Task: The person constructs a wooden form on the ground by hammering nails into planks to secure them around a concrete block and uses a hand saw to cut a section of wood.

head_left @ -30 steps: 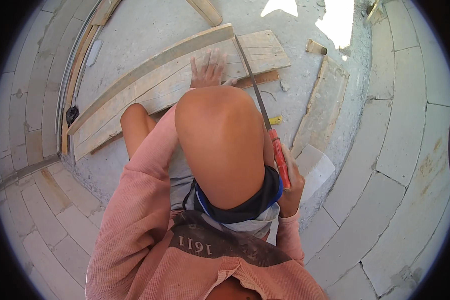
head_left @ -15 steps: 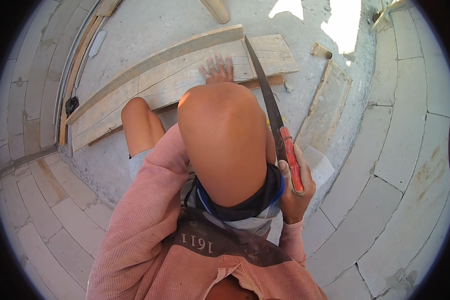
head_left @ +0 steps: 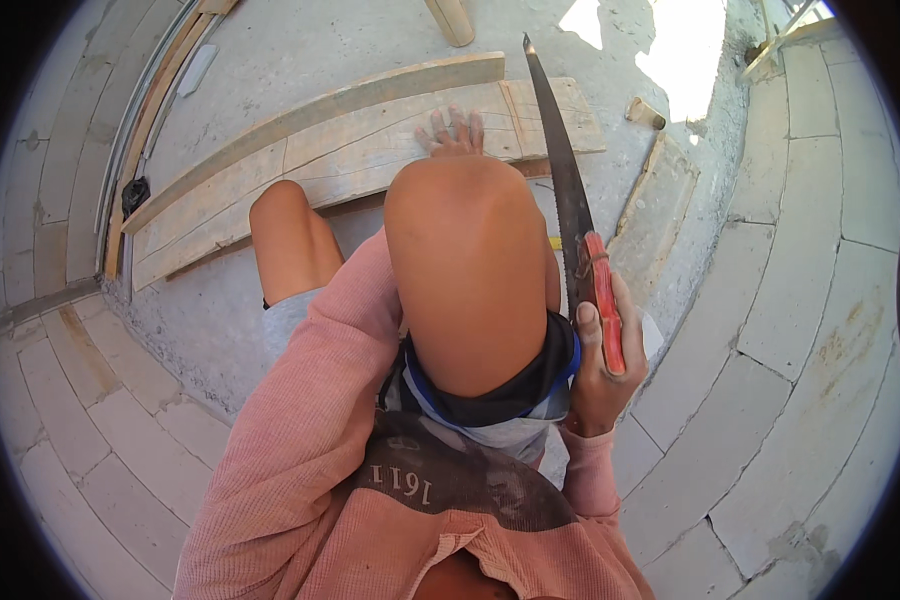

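Note:
My right hand (head_left: 610, 365) is wrapped round the red handle of a hand saw (head_left: 560, 150). The saw's long dark blade points away from me, toothed edge to the left, its tip reaching beyond the far side of a wide wooden plank (head_left: 360, 150). In this view the blade crosses the plank near its right end; whether it touches the wood I cannot tell. My left hand (head_left: 454, 134) lies flat on the plank, fingers spread, left of a crosswise line of lighter wood (head_left: 513, 112). My knee hides its wrist.
A narrow board (head_left: 370, 95) stands along the plank's far edge. Beyond lies a wooden post end (head_left: 452, 22). At the right are a dusty board (head_left: 656, 200) and a small block (head_left: 646, 112). Pale block walls (head_left: 760, 300) rise on both sides; a black bundle (head_left: 135, 195) sits at left.
The saw has shifted forward and slightly right in my right hand, its tip now farther past the plank. My left hand keeps its place on the wood. The whole view has shifted a little.

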Demonstrator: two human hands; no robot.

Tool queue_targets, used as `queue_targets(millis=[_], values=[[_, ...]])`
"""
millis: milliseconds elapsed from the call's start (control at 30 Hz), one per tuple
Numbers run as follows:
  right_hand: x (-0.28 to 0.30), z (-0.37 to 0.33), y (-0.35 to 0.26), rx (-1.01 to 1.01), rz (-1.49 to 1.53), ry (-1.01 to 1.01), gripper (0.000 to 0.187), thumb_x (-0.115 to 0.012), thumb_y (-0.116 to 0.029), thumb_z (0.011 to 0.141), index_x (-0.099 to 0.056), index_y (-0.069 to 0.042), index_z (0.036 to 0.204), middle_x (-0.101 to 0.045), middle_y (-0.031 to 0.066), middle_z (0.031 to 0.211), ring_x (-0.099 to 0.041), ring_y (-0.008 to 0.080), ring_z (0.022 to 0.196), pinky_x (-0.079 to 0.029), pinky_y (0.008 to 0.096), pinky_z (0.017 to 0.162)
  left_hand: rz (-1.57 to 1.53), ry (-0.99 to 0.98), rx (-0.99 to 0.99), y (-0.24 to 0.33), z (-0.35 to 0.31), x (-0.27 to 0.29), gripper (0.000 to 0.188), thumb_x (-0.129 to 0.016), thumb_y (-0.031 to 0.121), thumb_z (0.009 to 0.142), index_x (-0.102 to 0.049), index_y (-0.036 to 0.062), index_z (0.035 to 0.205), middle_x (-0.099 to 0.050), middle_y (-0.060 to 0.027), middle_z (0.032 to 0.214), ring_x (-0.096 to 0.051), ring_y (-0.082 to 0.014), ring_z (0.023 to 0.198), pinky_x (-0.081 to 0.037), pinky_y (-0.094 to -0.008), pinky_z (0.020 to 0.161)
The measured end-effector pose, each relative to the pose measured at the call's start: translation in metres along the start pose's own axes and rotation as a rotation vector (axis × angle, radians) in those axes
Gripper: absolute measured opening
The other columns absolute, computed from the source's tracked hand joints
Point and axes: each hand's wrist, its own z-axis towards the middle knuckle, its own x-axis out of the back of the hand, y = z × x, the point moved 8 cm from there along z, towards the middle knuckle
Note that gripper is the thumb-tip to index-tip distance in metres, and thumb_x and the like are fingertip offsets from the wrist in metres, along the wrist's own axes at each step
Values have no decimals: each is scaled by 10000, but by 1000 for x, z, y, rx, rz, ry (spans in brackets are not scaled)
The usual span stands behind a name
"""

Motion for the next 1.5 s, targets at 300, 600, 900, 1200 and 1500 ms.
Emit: queue_targets(millis=[300, 600, 900, 1200, 1500], values=[[-78, 117, 22, 23, 56, -119, 396, -709, -259, 987, -674, 2, 1283, -746, 185, 1143, -734, 247, 1043, -545, 341, 893, 92, 24, 45, 7, 3, -1, 791, -580, 276, 988, -156, 180, 1649, -177, -190, 1697, -237, -505, 1518, -231, -796, 1132], [-27, 57, -8, -49, 171, -155, 378, -726, -118, 948, -648, 3, 1298, -732, 205, 1166, -730, 301, 1090, -547, 350, 918, 111, 132, 82, -8, 2, -8, 683, -520, 234, 1017, -220, 209, 1630, -264, -166, 1669, -313, -472, 1497, -268, -790, 1120], [-108, 143, 45, -24, -89, -180, 349, -675, -167, 954, -683, -44, 1280, -748, 199, 1078, -736, 316, 994, -546, 375, 857, 282, 257, 67, 23, 9, -11, 600, -491, 241, 1035, -297, 256, 1603, -336, -130, 1646, -385, -445, 1467, -299, -791, 1108], [-77, 96, 5, 58, 5, -199, 353, -684, -128, 964, -662, -18, 1299, -732, 210, 1166, -716, 353, 1098, -551, 379, 913, 242, 319, 163, -7, -6, -6, 618, -505, 225, 1030, -287, 260, 1607, -339, -127, 1645, -405, -428, 1463, -309, -761, 1131], [-53, 52, 9, 120, -34, -160, 413, -683, -88, 934, -606, -2, 1330, -695, 245, 1213, -706, 424, 1039, -579, 433, 835, 344, 326, 82, 6, -14, -6, 548, -466, 210, 1045, -337, 214, 1578, -355, -152, 1631, -416, -447, 1451, -344, -738, 1120]])
